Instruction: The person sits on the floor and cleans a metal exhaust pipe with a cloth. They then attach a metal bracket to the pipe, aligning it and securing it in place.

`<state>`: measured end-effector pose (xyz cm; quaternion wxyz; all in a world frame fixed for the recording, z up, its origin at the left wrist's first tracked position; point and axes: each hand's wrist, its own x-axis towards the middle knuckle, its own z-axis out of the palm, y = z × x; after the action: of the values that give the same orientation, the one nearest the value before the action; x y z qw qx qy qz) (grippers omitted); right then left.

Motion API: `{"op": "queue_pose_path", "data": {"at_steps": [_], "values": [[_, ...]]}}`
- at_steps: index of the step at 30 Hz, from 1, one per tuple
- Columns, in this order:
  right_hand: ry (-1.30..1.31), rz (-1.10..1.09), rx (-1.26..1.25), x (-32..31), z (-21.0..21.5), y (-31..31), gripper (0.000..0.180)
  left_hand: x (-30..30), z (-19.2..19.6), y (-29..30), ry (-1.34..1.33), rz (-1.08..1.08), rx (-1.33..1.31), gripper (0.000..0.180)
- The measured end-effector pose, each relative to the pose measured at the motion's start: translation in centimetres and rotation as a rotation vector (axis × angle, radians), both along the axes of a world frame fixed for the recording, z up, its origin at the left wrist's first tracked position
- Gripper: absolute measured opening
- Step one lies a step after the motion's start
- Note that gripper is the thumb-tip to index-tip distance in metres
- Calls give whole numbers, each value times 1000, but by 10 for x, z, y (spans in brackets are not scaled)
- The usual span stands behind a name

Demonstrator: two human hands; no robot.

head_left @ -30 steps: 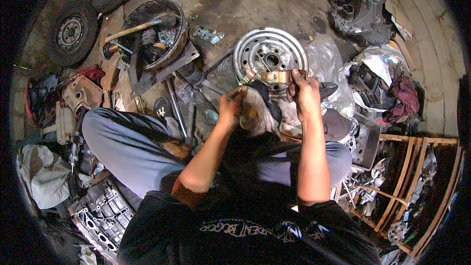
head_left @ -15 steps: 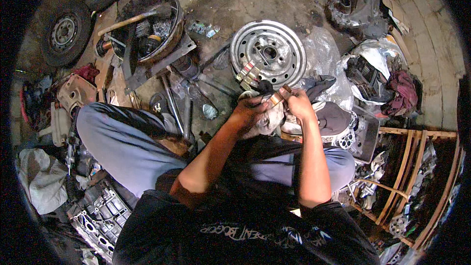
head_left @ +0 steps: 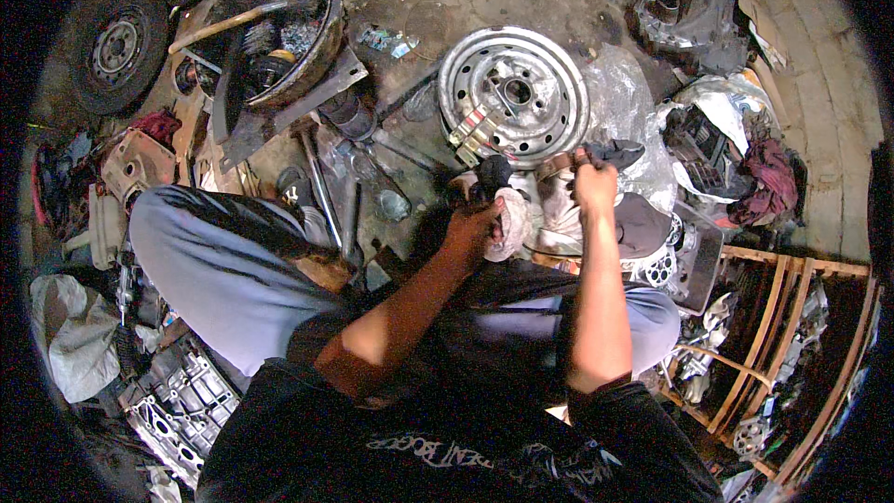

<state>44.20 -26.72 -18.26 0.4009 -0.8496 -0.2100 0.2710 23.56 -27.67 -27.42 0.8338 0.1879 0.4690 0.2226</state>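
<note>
I sit on the ground with my knees spread. My left hand [head_left: 470,228] is closed around a dirty white rag [head_left: 510,222] and a dark part [head_left: 491,173] that sticks up from it. My right hand [head_left: 594,184] grips a brownish metal piece [head_left: 557,166] with a dark cloth [head_left: 610,151] at its far end. Both hands sit close together, just below a silver steel wheel rim [head_left: 507,93] lying flat on the ground. What lies under the rag is hidden.
A tyre on a wheel [head_left: 116,47] lies top left beside a round metal tub [head_left: 279,37] holding tools and a wooden-handled hammer. An engine casing [head_left: 670,5] sits top right, a wooden frame [head_left: 782,317] to the right, and an aluminium casing [head_left: 177,401] lower left.
Both hands have come down from in front of the rim toward my lap. The small shiny ring held up earlier is no longer visible between them.
</note>
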Motion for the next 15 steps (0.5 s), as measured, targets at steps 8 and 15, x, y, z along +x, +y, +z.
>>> {"op": "queue_pose_path", "data": {"at_steps": [8,15], "values": [[376,484,-222,-15,-2,-2,36,-7,11,17,46,191,216,25],[129,484,-115,-24,-82,-15,27,1,27,16,110,-89,369,28]]}}
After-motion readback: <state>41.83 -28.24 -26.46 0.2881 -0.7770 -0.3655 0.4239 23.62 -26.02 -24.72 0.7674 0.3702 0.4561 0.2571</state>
